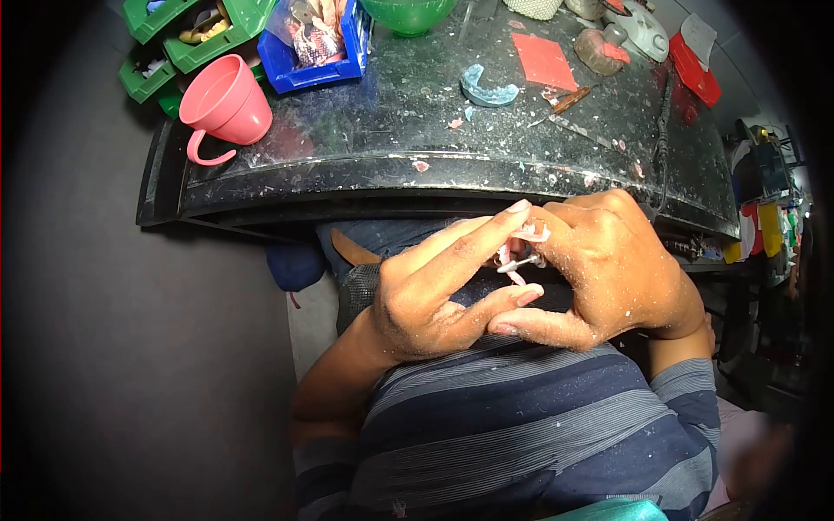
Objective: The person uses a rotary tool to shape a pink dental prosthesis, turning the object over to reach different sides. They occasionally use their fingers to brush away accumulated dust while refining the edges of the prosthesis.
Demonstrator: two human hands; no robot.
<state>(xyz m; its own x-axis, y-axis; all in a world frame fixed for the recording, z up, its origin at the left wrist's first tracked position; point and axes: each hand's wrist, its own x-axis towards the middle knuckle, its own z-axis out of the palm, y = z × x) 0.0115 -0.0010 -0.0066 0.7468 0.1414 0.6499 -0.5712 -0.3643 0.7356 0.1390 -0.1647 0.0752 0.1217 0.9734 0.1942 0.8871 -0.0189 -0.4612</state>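
Fingers of our left hand (426,291) and right hand (618,271) close together on a small, curved, pale pink-and-white piece (532,233), partly hidden, midway between both. From it, at 12 o'clock on the speckled black tabletop (373,126), we see a pale-blue horseshoe-shaped mould (489,95) and a flat red rectangular sheet (544,62); at 10 o'clock sits a pink plastic mug (241,106) with 1 handle.

Green bowl (408,14) cut off by top edge. Right hand (608,269) partly hides pinkish piece (531,234); detail too small to tell.
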